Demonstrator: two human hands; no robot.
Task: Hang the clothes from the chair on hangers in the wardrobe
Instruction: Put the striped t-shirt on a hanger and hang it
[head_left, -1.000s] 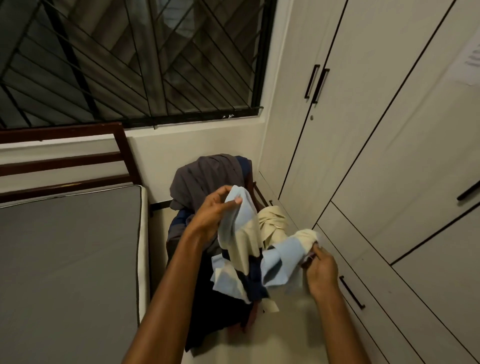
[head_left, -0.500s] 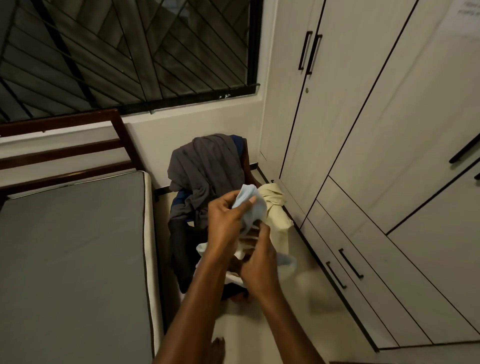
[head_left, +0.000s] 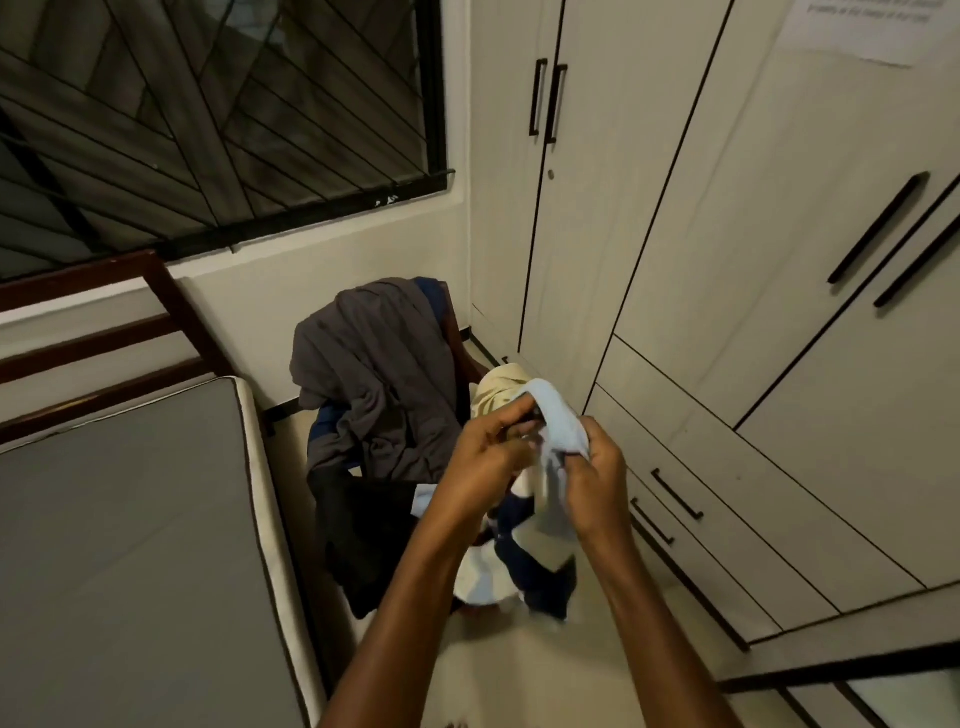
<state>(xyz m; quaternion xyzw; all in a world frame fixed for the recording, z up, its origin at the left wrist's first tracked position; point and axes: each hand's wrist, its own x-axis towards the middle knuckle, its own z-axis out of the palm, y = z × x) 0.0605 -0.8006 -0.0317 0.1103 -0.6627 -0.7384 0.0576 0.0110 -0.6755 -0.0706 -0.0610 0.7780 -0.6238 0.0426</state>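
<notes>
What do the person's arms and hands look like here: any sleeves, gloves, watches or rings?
Both forearms are bare up to the bottom edge of the picture, so no sleeve shows. The left hand and the right hand wear no gloves. No watch, band or bracelet shows at either wrist, and no ring can be made out on the visible fingers, though the picture is dim and slightly blurred.

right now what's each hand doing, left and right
Left hand: closed, pinching the light blue, cream and navy garment near its top.
Right hand: closed, gripping the same garment just beside the left.
</notes>
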